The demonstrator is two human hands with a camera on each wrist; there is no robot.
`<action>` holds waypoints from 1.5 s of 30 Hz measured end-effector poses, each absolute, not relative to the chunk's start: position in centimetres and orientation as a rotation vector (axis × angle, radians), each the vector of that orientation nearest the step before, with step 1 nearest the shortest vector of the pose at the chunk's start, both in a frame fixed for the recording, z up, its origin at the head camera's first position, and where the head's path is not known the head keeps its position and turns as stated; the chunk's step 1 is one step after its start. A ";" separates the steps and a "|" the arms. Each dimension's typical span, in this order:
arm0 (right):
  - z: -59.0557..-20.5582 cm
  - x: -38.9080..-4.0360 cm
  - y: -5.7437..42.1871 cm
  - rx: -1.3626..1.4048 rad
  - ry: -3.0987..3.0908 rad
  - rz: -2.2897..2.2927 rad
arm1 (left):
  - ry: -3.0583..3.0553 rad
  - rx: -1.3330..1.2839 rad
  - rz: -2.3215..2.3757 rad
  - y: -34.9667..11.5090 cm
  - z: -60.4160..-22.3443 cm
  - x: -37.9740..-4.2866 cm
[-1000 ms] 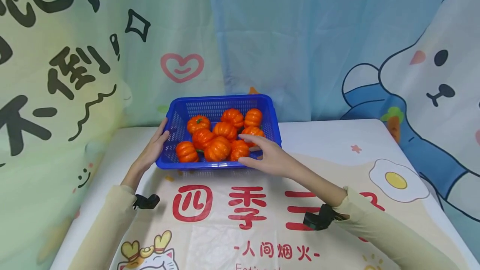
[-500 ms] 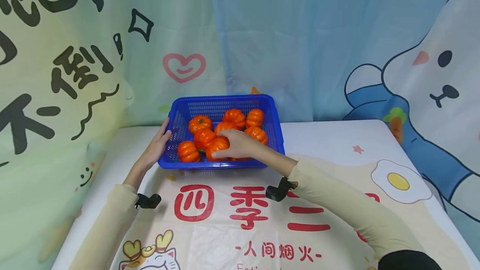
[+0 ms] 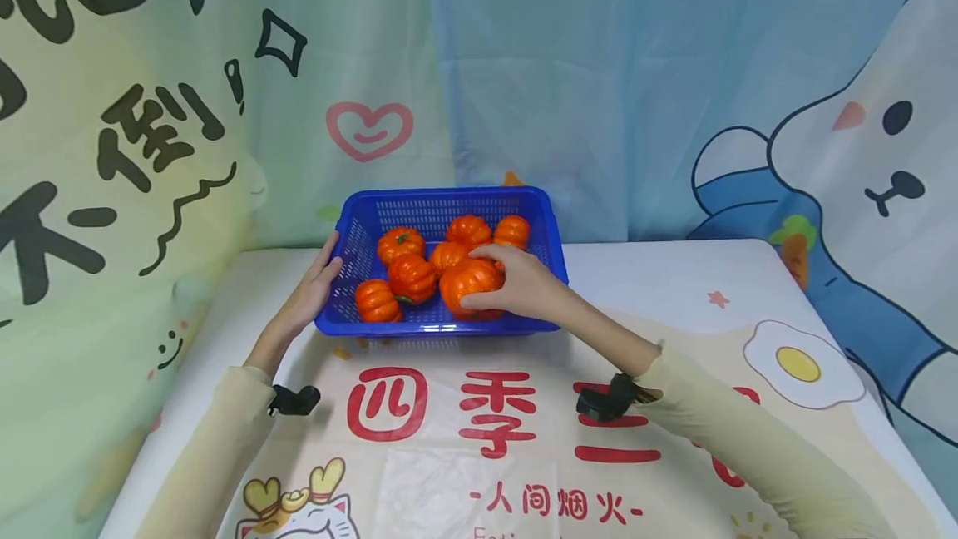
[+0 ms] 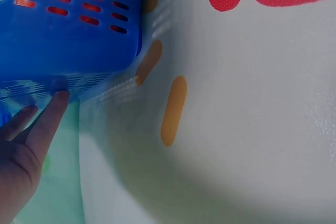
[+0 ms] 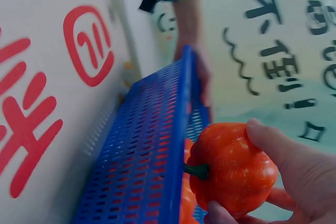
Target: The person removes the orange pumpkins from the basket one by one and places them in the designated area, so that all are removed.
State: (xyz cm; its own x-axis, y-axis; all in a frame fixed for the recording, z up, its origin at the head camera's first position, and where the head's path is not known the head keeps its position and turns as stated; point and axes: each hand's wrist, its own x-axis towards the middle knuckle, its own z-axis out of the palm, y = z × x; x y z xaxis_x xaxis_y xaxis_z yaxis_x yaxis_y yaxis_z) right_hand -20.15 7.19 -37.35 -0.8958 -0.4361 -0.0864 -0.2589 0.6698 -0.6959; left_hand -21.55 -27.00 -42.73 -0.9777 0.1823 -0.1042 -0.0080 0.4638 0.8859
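Observation:
A blue plastic basket point(image 3: 352, 327) with perforated walls stands on the table, holding several small orange pumpkins point(image 3: 412, 277). My right hand point(image 3: 524, 281) grips one pumpkin point(image 3: 466, 285) between thumb and fingers over the right half of the basket. In the right wrist view this pumpkin point(image 5: 233, 166) shows a green stem, and it sits at about the height of the basket's rim. My left hand point(image 3: 313, 289) touches the basket's left side. Its fingers point(image 4: 48, 124) lie extended along the outer wall in the left wrist view.
The basket stands at the far part of a white table point(image 3: 651, 273) with a printed cover point(image 3: 419, 472). Behind it hangs a printed curtain point(image 3: 531, 90). A small black wrist device point(image 3: 294, 400) sits on my left sleeve, another point(image 3: 609, 398) on my right.
My right hand first moved left over the pumpkins and took hold of one near the front. It then drew that pumpkin rightward and up. The left hand stays at the basket's side.

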 end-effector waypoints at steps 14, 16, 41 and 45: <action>-34.6 -14.7 19.1 -0.230 2.702 -1.329 | 2.574 0.167 1.510 -27.7 -44.2 -22.2; -35.0 -14.7 20.6 -0.190 2.756 -1.307 | 2.580 0.167 1.513 -27.7 -44.2 -22.2; -38.4 -19.3 25.5 0.053 2.921 -1.340 | 2.541 0.145 1.513 -26.2 -40.9 -20.7; -38.5 -19.4 25.4 0.044 2.914 -1.342 | 2.543 0.140 1.512 -26.1 -40.8 -20.5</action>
State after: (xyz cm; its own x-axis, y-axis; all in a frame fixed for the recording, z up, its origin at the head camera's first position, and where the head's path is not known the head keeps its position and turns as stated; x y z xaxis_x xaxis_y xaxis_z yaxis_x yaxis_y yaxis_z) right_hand -19.39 25.36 -38.54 -0.9974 0.0529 0.0496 -0.0033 0.6500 -0.7599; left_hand -20.47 -26.12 -40.83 -0.9794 0.1719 -0.1057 -0.0107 0.4786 0.8780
